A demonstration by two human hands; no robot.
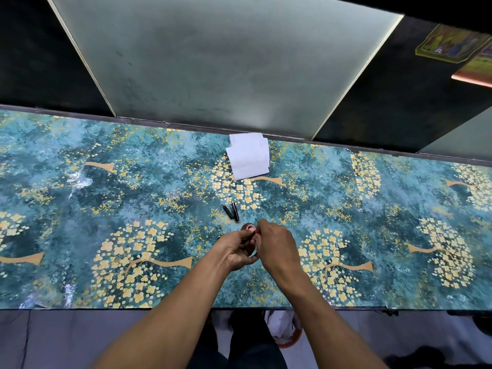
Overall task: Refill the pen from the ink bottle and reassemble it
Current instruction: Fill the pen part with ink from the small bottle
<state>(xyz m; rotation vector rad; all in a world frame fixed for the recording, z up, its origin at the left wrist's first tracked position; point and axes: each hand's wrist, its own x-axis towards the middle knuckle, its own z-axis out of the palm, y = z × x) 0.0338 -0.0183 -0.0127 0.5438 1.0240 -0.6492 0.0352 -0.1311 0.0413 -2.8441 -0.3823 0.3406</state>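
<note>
My left hand and my right hand meet fingertip to fingertip over the middle of the table, pinching a small pen part that is mostly hidden between the fingers. Just beyond the fingers a round reddish ink bottle cap shows, and the bottle body is barely visible below the hands. Two dark pen pieces, a barrel with a reddish end and a black cap, lie side by side on the table a little farther away.
White folded tissues lie near the table's far edge. The table carries a teal cover with yellow flower trees. A frosted glass panel rises behind it. Under the near edge stands a bin with white cloth.
</note>
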